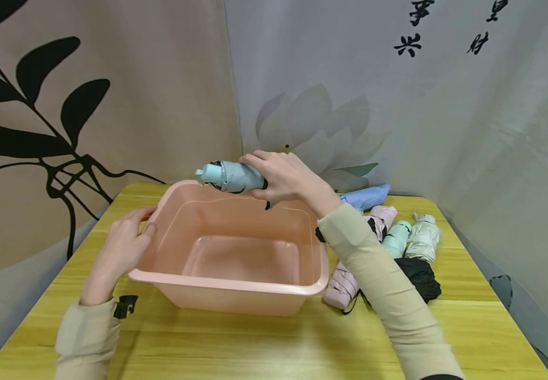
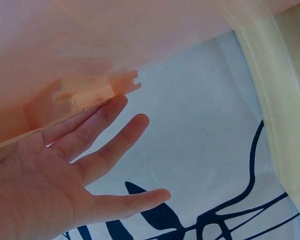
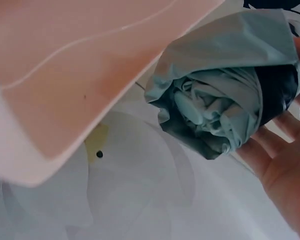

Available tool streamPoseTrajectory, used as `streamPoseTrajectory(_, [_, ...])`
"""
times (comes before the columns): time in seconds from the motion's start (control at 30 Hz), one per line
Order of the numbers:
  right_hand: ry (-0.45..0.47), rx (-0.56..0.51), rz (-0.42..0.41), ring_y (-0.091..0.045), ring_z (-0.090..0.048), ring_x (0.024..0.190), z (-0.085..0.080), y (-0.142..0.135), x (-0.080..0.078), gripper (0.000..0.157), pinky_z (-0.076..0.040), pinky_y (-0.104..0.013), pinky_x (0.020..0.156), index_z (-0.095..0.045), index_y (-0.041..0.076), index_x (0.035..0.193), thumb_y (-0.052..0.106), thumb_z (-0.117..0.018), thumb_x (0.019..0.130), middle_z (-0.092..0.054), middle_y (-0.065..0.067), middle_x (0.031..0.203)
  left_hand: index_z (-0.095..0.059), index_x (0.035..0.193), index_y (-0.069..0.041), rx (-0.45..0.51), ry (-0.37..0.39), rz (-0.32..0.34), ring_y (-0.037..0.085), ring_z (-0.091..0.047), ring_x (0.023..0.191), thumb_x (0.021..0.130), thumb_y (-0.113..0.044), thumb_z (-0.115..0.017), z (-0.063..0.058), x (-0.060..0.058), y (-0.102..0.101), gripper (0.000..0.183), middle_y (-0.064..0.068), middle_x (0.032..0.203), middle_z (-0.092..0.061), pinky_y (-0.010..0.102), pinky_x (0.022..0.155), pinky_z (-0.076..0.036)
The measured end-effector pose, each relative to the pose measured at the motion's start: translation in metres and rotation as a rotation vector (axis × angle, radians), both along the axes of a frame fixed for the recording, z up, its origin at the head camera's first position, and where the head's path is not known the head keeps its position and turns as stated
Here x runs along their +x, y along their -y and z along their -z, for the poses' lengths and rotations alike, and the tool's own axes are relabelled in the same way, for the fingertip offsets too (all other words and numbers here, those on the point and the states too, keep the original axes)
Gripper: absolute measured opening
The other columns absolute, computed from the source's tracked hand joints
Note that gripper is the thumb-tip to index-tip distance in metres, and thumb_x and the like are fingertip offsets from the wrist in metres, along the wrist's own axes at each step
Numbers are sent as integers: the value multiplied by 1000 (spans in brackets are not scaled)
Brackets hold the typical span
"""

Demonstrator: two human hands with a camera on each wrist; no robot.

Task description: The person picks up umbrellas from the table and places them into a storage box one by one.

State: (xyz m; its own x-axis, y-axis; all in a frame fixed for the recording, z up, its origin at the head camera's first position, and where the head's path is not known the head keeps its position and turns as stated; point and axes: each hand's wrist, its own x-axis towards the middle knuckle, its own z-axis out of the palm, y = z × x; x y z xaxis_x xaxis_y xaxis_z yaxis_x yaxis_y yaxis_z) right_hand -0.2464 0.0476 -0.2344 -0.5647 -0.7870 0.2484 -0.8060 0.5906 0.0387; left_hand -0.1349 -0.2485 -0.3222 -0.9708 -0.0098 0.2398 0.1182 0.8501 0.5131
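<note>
A folded light-blue umbrella (image 1: 238,177) hangs over the far rim of a pink plastic basin (image 1: 236,286). My right hand (image 1: 289,178) grips one end of it, and its other end points left. From the right wrist, the loosely rolled blue fabric (image 3: 220,85) shows end-on beside the basin wall (image 3: 55,115). My left hand (image 1: 126,240) holds the basin's left rim between thumb and fingers. In the left wrist view, the fingers (image 2: 107,122) are nearly straight and spread along the outer side, with the thumb hidden. The basin's visible floor is bare.
Right of the basin on the wooden table (image 1: 217,351) lie several folded umbrellas: blue (image 1: 366,198), pink (image 1: 383,215), mint (image 1: 396,237), white (image 1: 424,238), and another pink one (image 1: 341,287). A black bundle (image 1: 420,277) lies among them. Printed curtains (image 1: 326,53) stand behind the table.
</note>
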Motion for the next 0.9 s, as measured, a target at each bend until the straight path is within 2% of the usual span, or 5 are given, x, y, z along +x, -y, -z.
streamPoseTrajectory(0.2, [22,28,-1,-18,-60,88,4,14,3,53,-51,-35,70,-48,19,127,37,-63,79,-57,0,113,-41,134,4,7,15,1,50,-41,116,96,-22,-36,0,1,2,46,31,128,-47,59,86,-39])
streamPoseTrajectory(0.33, [40,90,9,-17,-60,90,7,25,6,55,-51,-35,70,-46,20,128,39,-62,80,-56,0,116,-41,134,4,8,17,4,50,-41,116,96,-22,-37,0,1,3,46,31,128,-47,59,86,-38])
streamPoseTrajectory(0.6, [51,221,2,-16,-60,91,23,41,5,57,-52,-34,70,-42,22,131,43,-60,81,-54,1,119,-42,133,3,7,15,9,50,-42,115,96,-21,-37,1,0,2,45,31,127,-48,60,87,-38])
streamPoseTrajectory(0.9, [56,289,-12,-16,-59,89,39,51,3,63,-52,-34,71,-39,21,135,44,-60,81,-54,0,119,-42,133,4,6,13,6,50,-41,115,96,-21,-37,1,0,3,45,31,126,-48,60,87,-38])
